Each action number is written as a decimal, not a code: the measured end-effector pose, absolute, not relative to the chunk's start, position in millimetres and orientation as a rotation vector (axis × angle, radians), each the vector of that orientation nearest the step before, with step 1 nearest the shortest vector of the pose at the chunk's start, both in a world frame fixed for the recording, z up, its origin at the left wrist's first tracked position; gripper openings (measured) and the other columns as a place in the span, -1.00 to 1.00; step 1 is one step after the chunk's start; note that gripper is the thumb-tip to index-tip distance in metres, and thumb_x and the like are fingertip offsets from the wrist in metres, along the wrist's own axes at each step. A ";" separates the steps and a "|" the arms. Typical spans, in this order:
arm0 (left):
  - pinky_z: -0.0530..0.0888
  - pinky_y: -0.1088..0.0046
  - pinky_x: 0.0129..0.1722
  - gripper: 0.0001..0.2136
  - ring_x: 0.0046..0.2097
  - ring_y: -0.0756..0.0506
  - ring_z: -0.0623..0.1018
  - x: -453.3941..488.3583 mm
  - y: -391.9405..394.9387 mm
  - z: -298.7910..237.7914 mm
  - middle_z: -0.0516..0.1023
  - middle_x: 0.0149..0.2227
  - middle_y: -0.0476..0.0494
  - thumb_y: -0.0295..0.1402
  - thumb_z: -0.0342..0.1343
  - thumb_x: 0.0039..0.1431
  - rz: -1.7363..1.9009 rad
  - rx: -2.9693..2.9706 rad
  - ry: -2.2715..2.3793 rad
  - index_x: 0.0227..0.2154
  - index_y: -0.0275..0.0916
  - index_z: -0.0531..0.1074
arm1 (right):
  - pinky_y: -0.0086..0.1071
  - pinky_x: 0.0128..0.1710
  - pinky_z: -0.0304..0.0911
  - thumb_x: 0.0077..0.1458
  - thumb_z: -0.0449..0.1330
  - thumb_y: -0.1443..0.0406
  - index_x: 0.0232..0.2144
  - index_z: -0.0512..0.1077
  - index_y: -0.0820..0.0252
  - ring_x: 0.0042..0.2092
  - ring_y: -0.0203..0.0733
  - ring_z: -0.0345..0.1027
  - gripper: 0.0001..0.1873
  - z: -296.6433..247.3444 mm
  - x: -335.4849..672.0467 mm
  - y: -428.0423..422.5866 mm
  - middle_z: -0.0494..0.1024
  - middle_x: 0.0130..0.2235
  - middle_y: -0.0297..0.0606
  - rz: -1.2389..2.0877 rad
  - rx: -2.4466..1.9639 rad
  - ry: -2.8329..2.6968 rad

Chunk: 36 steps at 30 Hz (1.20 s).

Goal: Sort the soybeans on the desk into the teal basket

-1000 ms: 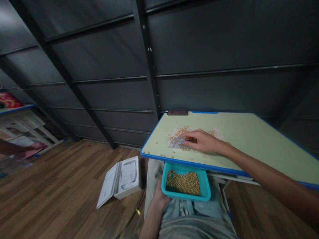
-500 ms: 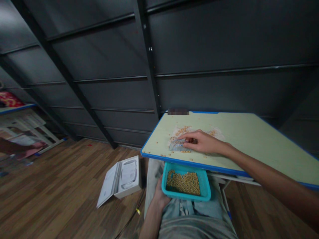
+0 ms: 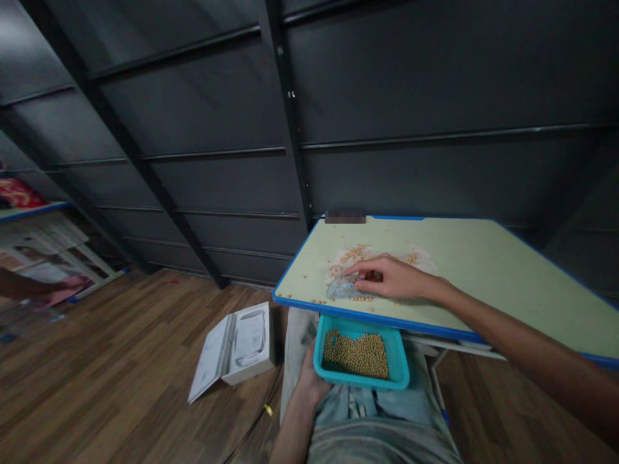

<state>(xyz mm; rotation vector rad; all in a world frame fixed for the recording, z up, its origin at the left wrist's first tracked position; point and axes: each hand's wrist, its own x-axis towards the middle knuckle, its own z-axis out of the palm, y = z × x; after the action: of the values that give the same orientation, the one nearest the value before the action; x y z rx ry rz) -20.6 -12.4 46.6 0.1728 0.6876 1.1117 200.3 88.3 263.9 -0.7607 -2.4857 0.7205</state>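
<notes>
My left hand [image 3: 313,377] is wrapped round the left side of a teal plastic basket [image 3: 398,361], which sits on my lap just under the table's front edge. A layer of round, tan dried beans [image 3: 360,354], apparently soybeans, covers its bottom. Over the tabletop, my right hand [image 3: 382,276] has its index finger and thumb at a crumpled piece of clear plastic [image 3: 342,287]; its other fingers curl underneath. Loose beans [image 3: 356,252] lie scattered around that hand, some in a short row by the front edge. The exact grip on the plastic is partly hidden.
The pale green table [image 3: 483,277] has a blue rim and stands against a dark panelled wall [image 3: 435,174]. An opened white box [image 3: 246,345] lies on the wooden floor at left, near a cable [image 3: 251,433]. Another person's arm [image 3: 33,287] shows at far left.
The clear plastic under my right hand has shifted slightly towards the table's front edge, and more beans show behind it. My left hand and the basket have stayed put.
</notes>
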 end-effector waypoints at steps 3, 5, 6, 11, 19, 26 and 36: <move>0.49 0.00 0.22 -0.64 0.15 -0.38 0.62 -19.7 -13.0 47.5 0.77 -0.15 -0.26 -0.19 0.35 -0.02 1.119 0.159 0.692 -0.14 -0.22 0.65 | -0.39 -0.42 0.20 0.30 0.23 0.24 0.12 0.59 0.20 -0.44 -0.26 0.35 -0.61 263.6 200.2 88.2 0.61 -0.42 -0.29 0.738 -0.758 -2.497; 0.49 0.00 0.22 -0.68 0.16 -0.38 0.61 -18.7 -13.1 49.5 0.77 -0.16 -0.25 -0.22 0.35 -0.03 1.122 0.154 0.685 -0.19 -0.22 0.65 | -0.39 -0.42 0.21 0.29 0.24 0.24 0.13 0.58 0.20 -0.43 -0.25 0.37 -0.60 263.4 200.3 88.4 0.62 -0.41 -0.28 0.742 -0.767 -2.505; 0.49 0.01 0.22 -0.70 0.16 -0.39 0.61 -18.2 -13.0 50.7 0.77 -0.16 -0.26 -0.22 0.35 -0.03 1.120 0.154 0.685 -0.21 -0.22 0.65 | -0.39 -0.42 0.22 0.29 0.24 0.23 0.13 0.58 0.20 -0.43 -0.24 0.38 -0.60 263.4 200.5 88.5 0.63 -0.40 -0.27 0.739 -0.769 -2.508; 0.48 0.01 0.24 -0.76 0.17 -0.39 0.60 -16.7 -12.2 53.9 0.77 -0.18 -0.28 -0.21 0.33 0.01 1.129 0.158 0.701 -0.29 -0.23 0.66 | -0.39 -0.40 0.26 0.29 0.25 0.22 0.10 0.59 0.20 -0.41 -0.23 0.41 -0.62 263.5 201.3 88.2 0.65 -0.37 -0.25 0.756 -0.752 -2.511; 0.48 0.00 0.24 -0.75 0.17 -0.39 0.60 -15.0 -12.3 57.0 0.77 -0.18 -0.29 -0.27 0.34 -0.02 1.135 0.134 0.666 -0.27 -0.25 0.65 | -0.39 -0.39 0.26 0.29 0.26 0.22 0.10 0.60 0.20 -0.40 -0.23 0.42 -0.62 261.2 202.4 88.6 0.64 -0.37 -0.25 0.778 -0.727 -2.508; 0.52 0.02 0.20 -0.72 0.13 -0.39 0.63 -7.5 -13.6 79.7 0.77 -0.20 -0.29 -0.24 0.36 -0.03 1.123 0.152 0.702 -0.24 -0.25 0.66 | -0.38 -0.40 0.26 0.29 0.26 0.20 0.07 0.60 0.23 -0.41 -0.23 0.40 -0.63 259.1 202.7 89.9 0.64 -0.37 -0.24 0.805 -0.718 -2.502; 0.51 0.01 0.21 -0.70 0.15 -0.39 0.62 -10.9 -13.5 67.6 0.76 -0.14 -0.30 -0.25 0.33 0.01 1.152 0.144 0.694 -0.20 -0.27 0.66 | -0.36 -0.37 0.30 0.26 0.27 0.21 0.06 0.60 0.24 -0.40 -0.22 0.42 -0.62 259.7 201.9 88.4 0.67 -0.36 -0.22 0.827 -0.737 -2.510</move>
<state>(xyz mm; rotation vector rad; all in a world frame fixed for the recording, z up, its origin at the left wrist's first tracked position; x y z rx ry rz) -10.9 -13.5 67.6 0.1435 0.6938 1.1518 201.9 88.4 259.7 -0.7365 -2.5097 0.8274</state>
